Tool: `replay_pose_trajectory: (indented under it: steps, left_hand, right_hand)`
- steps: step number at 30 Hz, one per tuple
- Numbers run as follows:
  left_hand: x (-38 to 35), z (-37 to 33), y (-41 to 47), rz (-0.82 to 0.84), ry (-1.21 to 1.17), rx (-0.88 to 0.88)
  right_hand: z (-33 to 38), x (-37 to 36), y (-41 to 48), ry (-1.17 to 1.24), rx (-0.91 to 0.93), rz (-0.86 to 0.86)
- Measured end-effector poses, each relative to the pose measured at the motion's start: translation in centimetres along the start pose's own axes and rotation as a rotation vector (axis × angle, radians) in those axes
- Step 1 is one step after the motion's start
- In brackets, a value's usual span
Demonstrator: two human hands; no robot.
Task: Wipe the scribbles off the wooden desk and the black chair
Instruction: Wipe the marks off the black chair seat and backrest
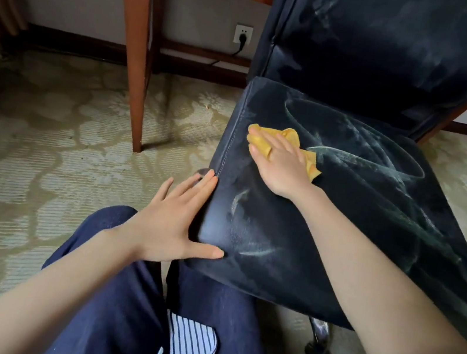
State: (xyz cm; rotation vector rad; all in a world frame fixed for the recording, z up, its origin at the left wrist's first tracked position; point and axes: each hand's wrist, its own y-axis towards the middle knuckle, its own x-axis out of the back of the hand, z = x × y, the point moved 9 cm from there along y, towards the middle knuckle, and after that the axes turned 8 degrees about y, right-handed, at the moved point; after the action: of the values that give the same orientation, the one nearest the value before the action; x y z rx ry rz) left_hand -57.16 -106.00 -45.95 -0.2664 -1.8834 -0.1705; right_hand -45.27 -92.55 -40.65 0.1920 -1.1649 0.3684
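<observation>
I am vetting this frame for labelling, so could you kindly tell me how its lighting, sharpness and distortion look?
Head view: soft, even light, no hard shadows; a pale sheen on the seat by the left hand; right hand, cloth and scribbles are sharp; the wide angle swells the forearms at the lower edge and slants the desk leg.

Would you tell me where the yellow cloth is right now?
In the head view, the yellow cloth lies on the black chair's seat, near its left edge, under the right hand.

text readable: none | black chair [322,247] | white scribbles [361,164]: loose strokes, no letters
</observation>
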Motion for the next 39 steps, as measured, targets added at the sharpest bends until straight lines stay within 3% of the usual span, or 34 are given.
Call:
replay_pose_trajectory:
  steps: [7,16,23,29,32,39]
  left_hand:
    - [0.3,0.9,0.1,0.126,0.193,-0.014]
    - [0.1,1.1,0.0,0.105,0.094,-0.011]
    - [0.0,1.1,-0.1,0.11,0.104,0.006]
    - [-0.1,1.2,-0.4,0.12,0.11,0.03]
    - [-0.1,1.2,-0.6,0.115,0.135,0.042]
    - [0.2,1.3,-0.4,0.121,0.17,0.06]
  right_hand:
    - [1.4,-1.9,3.0,-0.07,-0.038,0.039]
    - [3.9,-3.8,-5.8,-0.203,0.282,0.052]
    - [4.1,-4.3,-11.6,-0.243,0.447,-0.096]
    - [3.8,-5.4,-15.3,-0.322,0.643,-0.02]
    - [3.5,-4.6,-13.7,-0.259,0.589,0.014]
    - [2.4,-2.5,-4.0,-0.106,0.233,0.03]
